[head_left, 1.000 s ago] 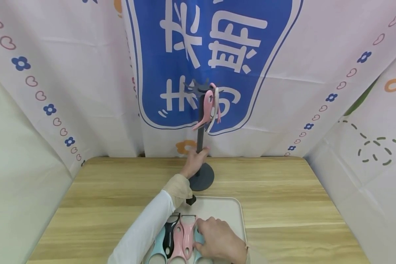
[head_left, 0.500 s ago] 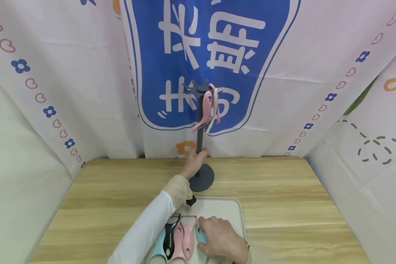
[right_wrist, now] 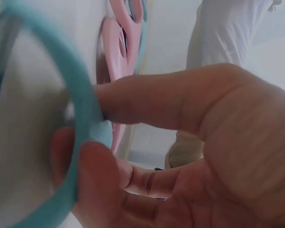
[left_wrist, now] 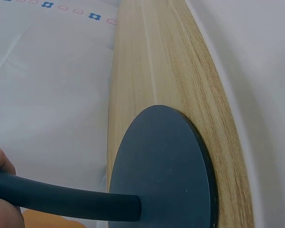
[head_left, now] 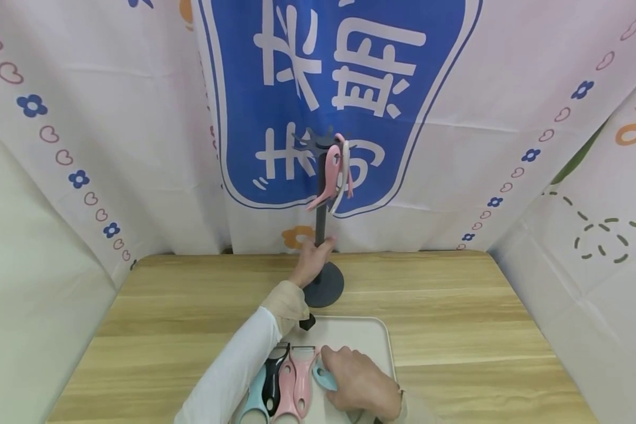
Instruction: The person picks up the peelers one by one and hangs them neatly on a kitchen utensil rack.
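Note:
My left hand (head_left: 314, 259) grips the dark pole (head_left: 321, 221) of an upright stand with a round base (head_left: 330, 291). In the left wrist view the pole (left_wrist: 80, 202) runs from the curled fingers down to the base. Over the tray (head_left: 376, 331), my right hand (head_left: 361, 380) pinches a light blue peeler (head_left: 325, 378). The right wrist view shows thumb and fingers on the peeler's curved blue body (right_wrist: 87, 111); its blade end is partly cut off. A pink peeler (head_left: 331, 176) and a white peeler (head_left: 342, 184) hang on the stand's hooks, another pink one behind them.
Left of my right hand, a pink peeler (head_left: 302, 386), a second pink peeler (head_left: 287, 391), a black peeler (head_left: 272, 386) and a light blue peeler (head_left: 255, 397) lie side by side in the tray. A printed cloth (head_left: 456, 176) hangs behind the wooden table (head_left: 445, 306).
My right hand has shifted slightly right and turned the light blue peeler, drawing it away from its place beside the pink one. My left hand stays on the pole.

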`<action>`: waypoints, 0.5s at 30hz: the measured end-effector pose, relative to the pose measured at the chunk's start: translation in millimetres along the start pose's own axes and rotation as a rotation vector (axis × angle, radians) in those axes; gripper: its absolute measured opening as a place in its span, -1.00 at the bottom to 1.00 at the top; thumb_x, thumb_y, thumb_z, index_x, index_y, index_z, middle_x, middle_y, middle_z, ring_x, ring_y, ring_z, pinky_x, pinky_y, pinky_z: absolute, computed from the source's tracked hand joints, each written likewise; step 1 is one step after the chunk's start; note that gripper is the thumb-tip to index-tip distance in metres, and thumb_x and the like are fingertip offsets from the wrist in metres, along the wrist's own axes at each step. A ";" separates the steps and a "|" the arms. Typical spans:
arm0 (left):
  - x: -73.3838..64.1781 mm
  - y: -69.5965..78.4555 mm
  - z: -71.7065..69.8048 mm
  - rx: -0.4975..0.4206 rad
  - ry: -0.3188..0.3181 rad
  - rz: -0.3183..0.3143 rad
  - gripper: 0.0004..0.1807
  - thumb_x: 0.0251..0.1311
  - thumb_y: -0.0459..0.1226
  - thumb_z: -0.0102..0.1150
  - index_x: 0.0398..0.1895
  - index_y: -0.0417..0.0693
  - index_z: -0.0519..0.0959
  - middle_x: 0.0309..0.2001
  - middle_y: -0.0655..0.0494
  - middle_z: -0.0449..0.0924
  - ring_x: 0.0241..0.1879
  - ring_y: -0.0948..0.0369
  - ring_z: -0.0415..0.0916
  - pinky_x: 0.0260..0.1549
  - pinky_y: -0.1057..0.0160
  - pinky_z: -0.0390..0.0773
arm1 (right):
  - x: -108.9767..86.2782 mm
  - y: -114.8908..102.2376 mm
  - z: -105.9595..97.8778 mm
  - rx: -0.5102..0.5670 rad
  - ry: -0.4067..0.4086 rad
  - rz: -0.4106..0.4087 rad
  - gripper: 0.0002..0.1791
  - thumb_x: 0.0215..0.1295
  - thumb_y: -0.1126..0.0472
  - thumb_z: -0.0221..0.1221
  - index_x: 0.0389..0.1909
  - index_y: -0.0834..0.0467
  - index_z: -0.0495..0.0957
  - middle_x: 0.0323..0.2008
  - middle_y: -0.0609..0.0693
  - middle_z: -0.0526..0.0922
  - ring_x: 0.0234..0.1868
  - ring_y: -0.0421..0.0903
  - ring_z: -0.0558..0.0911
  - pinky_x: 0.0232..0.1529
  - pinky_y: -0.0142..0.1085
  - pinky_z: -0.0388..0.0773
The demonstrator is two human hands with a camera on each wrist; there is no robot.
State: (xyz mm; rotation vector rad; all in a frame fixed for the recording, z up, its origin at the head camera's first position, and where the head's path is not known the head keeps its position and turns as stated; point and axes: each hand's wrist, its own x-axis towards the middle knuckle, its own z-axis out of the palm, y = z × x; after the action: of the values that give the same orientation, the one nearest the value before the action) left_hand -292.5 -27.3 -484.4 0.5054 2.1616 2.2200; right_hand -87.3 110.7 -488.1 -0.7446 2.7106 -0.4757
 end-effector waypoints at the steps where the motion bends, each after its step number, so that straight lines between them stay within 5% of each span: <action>1: 0.3 0.1 0.0 0.005 -0.001 -0.003 -0.40 0.59 -0.15 0.07 -0.76 0.06 0.26 -0.77 0.32 0.15 -0.74 0.31 0.04 -0.63 0.31 0.09 | -0.1 0.4 -1.6 0.008 -0.002 0.008 -0.59 -0.02 0.24 0.52 -0.23 0.01 0.48 -0.52 -0.19 0.43 -0.54 -0.24 0.40 -0.53 -0.35 0.37; 15: 0.4 -0.6 -0.7 0.006 0.008 -0.017 -0.39 0.59 -0.15 0.08 -0.77 0.05 0.28 -0.78 0.34 0.16 -0.74 0.32 0.05 -0.65 0.32 0.10 | -1.7 11.2 -22.5 0.176 0.026 -0.047 -0.68 0.16 0.25 0.49 -0.24 -0.02 0.52 -0.51 -0.23 0.50 -0.55 -0.34 0.38 -0.46 -0.43 0.41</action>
State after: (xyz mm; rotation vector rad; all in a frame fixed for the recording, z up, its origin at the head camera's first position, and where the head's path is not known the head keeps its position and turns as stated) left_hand -293.2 -27.9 -484.9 0.4773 2.1684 2.2111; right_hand -98.8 126.0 -471.7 -0.7597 2.6358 -0.7290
